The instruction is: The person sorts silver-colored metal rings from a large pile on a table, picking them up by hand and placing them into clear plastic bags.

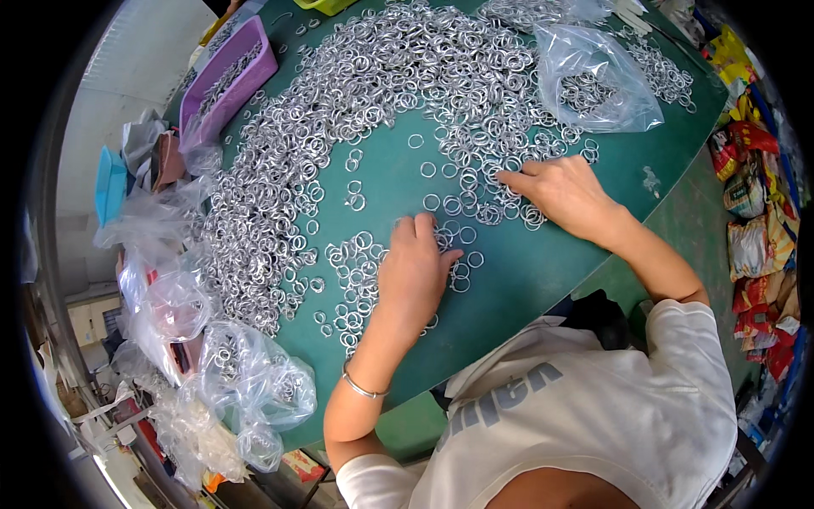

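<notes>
Silver rings (407,64) lie in a broad arc across the green tabletop (526,280), from the top of the frame down its left side. Near the centre my left hand (413,276) curls loosely over a smaller patch; to its upper right my right hand (570,193), half curled, touches the arc's right end. Whether either grips a ring I cannot tell. A purple bin (246,85) sits upper left

A purple basket (246,81) sits at the upper left of the green worktop (526,263), with a light-blue bin (110,187) lower down, farther left. Crumpled plastic bags (165,280) crowd the left edge; 1 clear bag (634,114) lies at upper right. A yellow-green container (326,5) shows at the top. Colourful packages (750,242) line the right side.
</notes>
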Available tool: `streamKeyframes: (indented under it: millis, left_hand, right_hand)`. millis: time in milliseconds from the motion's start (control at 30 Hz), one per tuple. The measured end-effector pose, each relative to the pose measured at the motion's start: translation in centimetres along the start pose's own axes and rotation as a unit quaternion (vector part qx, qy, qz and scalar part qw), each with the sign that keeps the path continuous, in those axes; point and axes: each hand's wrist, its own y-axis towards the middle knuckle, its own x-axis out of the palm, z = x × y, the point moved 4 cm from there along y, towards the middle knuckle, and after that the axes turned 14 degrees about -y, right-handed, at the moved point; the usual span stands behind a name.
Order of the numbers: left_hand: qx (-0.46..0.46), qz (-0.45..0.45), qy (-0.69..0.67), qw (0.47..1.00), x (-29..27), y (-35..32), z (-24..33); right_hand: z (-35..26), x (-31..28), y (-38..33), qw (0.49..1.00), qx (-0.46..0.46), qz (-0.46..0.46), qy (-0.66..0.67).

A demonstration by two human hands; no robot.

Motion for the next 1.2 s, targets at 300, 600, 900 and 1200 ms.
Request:
streamKeyframes:
  millis: [300, 600, 900, 1200]
  left_hand:
    - [-0.028, 0.022, -0.150, 0.988, -0.1, -0.8, -1.7]
    - [-0.079, -0.014, -0.252, 0.964, -0.5, -1.2, -2.1]
    - [-0.088, 0.009, -0.446, 0.891, -2.0, -0.9, -3.1]
    - [-0.239, 0.123, -0.683, 0.679, -1.0, 2.3, -1.5]
  right_hand:
    - [0.0, 0.4, -0.2, 0.993, -0.009, 0.116, 0.008]
    - [1.4, 0.4, 0.1, 0.990, -0.032, 0.125, 0.062]
    - [3.1, 0.3, 0.7, 0.440, 0.180, -0.071, 0.877]
    - [0.5, 1.6, 4.5, 0.992, 0.054, 0.070, 0.087]
